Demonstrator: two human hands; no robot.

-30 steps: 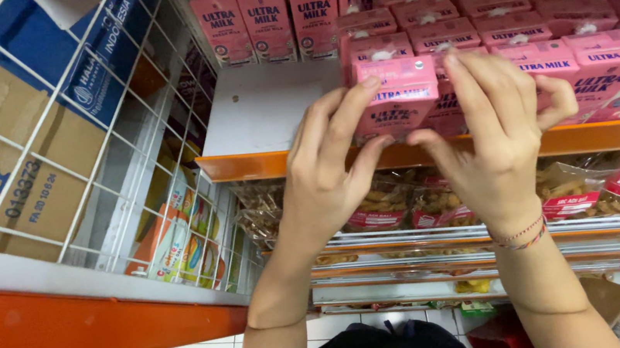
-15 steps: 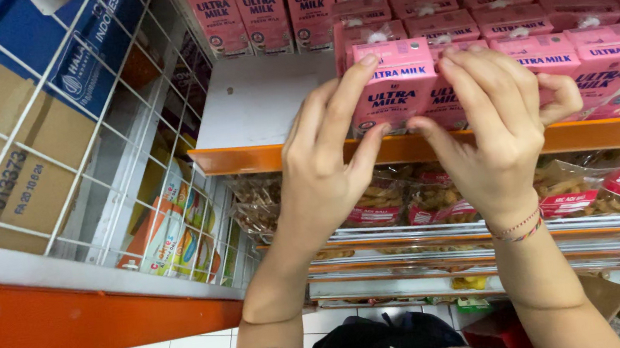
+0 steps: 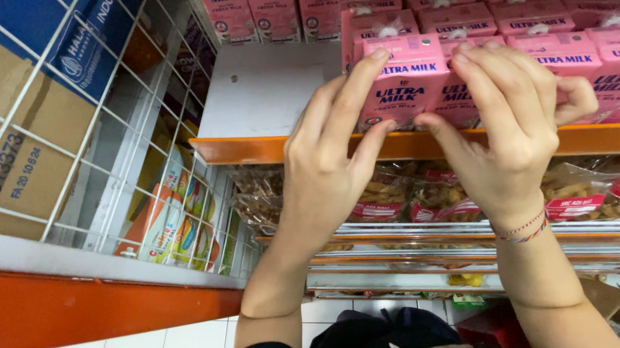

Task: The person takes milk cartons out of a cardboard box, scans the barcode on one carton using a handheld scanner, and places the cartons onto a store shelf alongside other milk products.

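Both hands, left hand point(image 3: 327, 156) and right hand point(image 3: 510, 124), close their fingers point(image 3: 351, 91) around two smooth pink rectangular cartons point(image 3: 402, 82) on the orange-edged shelf point(image 3: 255, 102).

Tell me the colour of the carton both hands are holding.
Pink, with dark lettering; the carton shows best in the head view.

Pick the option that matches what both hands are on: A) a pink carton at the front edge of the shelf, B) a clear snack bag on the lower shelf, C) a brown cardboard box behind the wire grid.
A: the left hand and right hand clasp the pink carton at the shelf front.
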